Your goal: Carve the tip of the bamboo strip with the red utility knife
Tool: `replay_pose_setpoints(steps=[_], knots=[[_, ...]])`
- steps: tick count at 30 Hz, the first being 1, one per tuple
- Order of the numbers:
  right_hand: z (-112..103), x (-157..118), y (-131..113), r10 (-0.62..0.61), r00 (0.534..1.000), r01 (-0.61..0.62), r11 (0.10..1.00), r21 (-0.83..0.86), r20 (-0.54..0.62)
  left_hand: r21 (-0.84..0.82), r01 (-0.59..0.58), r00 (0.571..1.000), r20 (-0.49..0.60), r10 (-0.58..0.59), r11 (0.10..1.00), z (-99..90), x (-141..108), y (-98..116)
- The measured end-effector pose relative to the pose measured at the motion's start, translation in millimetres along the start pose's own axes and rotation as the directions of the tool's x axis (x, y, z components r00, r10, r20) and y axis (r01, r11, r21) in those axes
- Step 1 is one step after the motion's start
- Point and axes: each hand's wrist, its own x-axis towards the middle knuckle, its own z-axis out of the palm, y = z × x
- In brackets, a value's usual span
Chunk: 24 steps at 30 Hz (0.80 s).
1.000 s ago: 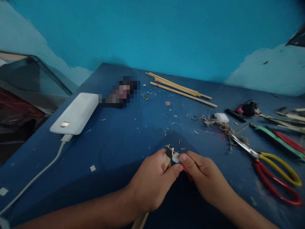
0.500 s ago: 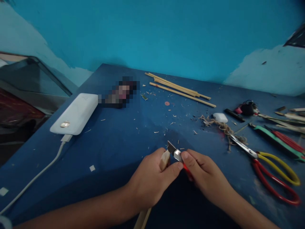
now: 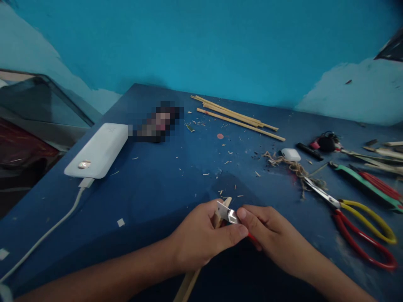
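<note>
Over the blue counter, the left hand holds a long tan wooden stick; the right hand holds a red metal-bladed knife across it.

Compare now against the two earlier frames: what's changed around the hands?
Cutter blade, lifted off the stick's tip half a second ago, has come back toward the person and lies across the stick, whose tip now shows beyond it. Left hand and right hand kept their holds; nothing let go. Power bank and scissors unmoved.
</note>
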Motion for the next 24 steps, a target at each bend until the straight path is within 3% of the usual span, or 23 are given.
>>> replay_pose_setpoints(steps=[6,10,16,24], knots=[[-2,-1,-2,0.102,0.993,-0.107,0.99,0.092,0.058,0.032,-0.001,1.0,-0.027,0.002,0.999,3.4,-1,-2],[1,1,1,0.081,0.997,-0.08,0.996,0.047,-0.019,-0.002,0.005,0.989,-0.15,-0.005,1.0,7.2,-2,2],[6,3,4,0.005,0.988,-0.021,0.995,-0.096,-0.158,-0.011,-0.019,0.984,-0.177,0.017,1.0,9.4,-3,7],[11,10,1,0.002,0.972,-0.012,0.999,-0.043,-0.236,0.105,0.004,0.961,-0.274,0.026,0.994,10.9,-2,10]])
